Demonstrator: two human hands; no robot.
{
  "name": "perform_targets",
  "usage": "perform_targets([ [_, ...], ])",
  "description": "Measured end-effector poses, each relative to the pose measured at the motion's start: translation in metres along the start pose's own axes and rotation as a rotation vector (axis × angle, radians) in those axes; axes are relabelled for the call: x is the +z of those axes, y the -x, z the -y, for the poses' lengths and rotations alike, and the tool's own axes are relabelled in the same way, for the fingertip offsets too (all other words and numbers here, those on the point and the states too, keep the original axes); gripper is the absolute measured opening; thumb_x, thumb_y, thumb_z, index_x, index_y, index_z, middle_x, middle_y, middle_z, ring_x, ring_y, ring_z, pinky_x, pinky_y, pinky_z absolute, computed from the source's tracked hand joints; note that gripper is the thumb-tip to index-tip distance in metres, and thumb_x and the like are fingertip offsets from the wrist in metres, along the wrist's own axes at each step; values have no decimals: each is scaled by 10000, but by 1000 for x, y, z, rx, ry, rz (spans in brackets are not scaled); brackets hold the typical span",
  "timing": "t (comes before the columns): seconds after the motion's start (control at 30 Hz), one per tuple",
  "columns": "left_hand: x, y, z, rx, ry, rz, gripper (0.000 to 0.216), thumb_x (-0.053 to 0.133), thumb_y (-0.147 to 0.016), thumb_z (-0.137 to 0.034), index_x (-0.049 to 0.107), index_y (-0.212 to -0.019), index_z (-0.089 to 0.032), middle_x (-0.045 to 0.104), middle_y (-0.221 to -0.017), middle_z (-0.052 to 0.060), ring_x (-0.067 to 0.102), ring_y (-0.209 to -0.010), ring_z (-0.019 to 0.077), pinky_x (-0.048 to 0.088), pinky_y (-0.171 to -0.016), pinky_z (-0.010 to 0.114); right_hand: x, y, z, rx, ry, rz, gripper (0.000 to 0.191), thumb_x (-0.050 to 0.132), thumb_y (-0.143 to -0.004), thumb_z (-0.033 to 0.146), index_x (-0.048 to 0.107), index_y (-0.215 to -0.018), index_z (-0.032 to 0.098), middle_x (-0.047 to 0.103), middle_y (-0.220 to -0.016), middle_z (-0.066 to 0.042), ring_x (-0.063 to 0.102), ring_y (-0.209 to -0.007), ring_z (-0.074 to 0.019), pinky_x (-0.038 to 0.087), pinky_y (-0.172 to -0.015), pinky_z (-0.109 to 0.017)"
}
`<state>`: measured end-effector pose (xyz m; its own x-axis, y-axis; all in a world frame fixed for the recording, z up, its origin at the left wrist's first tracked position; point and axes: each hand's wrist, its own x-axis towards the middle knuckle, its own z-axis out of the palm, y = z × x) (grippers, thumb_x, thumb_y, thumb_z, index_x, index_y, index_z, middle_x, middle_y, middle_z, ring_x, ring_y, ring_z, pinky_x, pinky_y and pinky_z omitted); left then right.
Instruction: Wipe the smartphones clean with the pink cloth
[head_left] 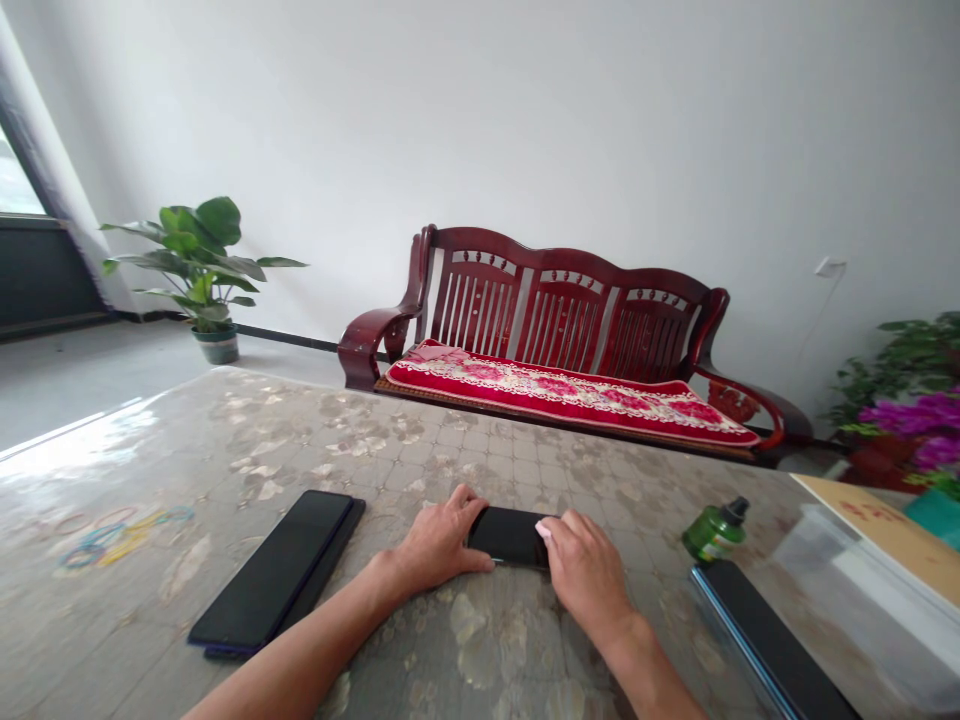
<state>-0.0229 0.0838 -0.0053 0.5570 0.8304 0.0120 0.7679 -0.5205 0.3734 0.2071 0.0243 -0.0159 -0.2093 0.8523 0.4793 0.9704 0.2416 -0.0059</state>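
A black smartphone [510, 537] lies screen up on the patterned tablecloth, its long side running left to right. My left hand [442, 538] grips its left end, thumb at the near edge and fingers at the far edge. Over the right end, my right hand [587, 565] is closed, with a small white piece [543, 529] showing at its fingertips against the screen. What that white piece is, I cannot make out. To the left lie two stacked dark phones [274, 570], apart from my left arm.
Coloured rubber bands [120, 538] lie at the table's left. On the right are a green spray bottle [716, 530], more stacked phones [772, 635] and a clear plastic box [847, 590]. Beyond the table [420, 450] stand a red wooden bench [562, 310] and a potted plant [214, 260].
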Motion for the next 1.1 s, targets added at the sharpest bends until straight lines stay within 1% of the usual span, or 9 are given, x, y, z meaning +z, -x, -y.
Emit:
perform_targets([
  [0.1,-1,0,2,12,3,7,611,748,-737,-470,515,-1266,-273,521,-1281,55,633,-1035,280,503,-872,355,1,3,-10,21,58,-25,233,452,-958,178,646,-839,227,587,-756,-43,540,-753,-205,342,-702,-321],
  [0.17,-1,-1,4,37,5,18,638,757,-732,-456,500,-1286,-273,514,-1283,54,631,-1041,281,502,-881,357,1,5,-7,14,42,-17,231,449,-958,171,643,-846,227,585,-756,-39,543,-754,-200,345,-705,-316],
  [0.37,1,-3,10,64,-6,23,653,783,-714,-429,500,-1280,-267,510,-1271,60,628,-1048,297,512,-861,363,1,3,26,-74,-99,38,187,488,-951,153,649,-951,249,591,-830,-24,544,-812,-184,362,-732,-287],
  [0.43,2,-3,10,58,-4,22,654,783,-715,-431,497,-1282,-273,509,-1272,58,625,-1055,296,509,-868,361,0,0,31,-94,-125,55,189,500,-948,154,655,-978,257,594,-842,-23,543,-822,-185,367,-731,-284],
  [0.5,2,-3,11,57,-1,24,664,783,-718,-433,489,-1293,-278,505,-1276,56,624,-1053,292,506,-879,363,-3,-2,28,-102,-145,69,206,492,-953,154,666,-977,262,594,-839,-22,546,-820,-181,376,-728,-281],
  [0.67,1,-4,12,66,12,32,682,798,-714,-432,487,-1303,-283,507,-1275,55,624,-1047,291,505,-887,361,-13,-6,4,-106,-220,141,263,478,-948,129,698,-934,273,591,-814,-8,580,-786,-151,409,-700,-244],
  [0.77,1,-4,12,68,13,28,675,806,-707,-437,497,-1287,-286,513,-1271,52,631,-1031,289,511,-872,358,-14,-5,1,-125,-229,132,281,466,-951,134,708,-956,276,599,-807,-10,593,-774,-143,422,-688,-232],
  [1.0,2,-5,14,96,15,16,696,820,-697,-445,496,-1287,-266,525,-1259,66,631,-1039,291,517,-856,347,-1,-8,40,-207,-237,63,235,523,-938,136,694,-1019,277,614,-862,-16,596,-827,-151,450,-754,-250],
  [1.1,3,-6,15,116,13,6,707,824,-692,-455,499,-1286,-253,534,-1245,70,639,-1021,295,524,-841,355,1,-9,48,-223,-239,67,242,523,-929,111,683,-1026,264,604,-884,-17,589,-836,-153,457,-774,-256],
])
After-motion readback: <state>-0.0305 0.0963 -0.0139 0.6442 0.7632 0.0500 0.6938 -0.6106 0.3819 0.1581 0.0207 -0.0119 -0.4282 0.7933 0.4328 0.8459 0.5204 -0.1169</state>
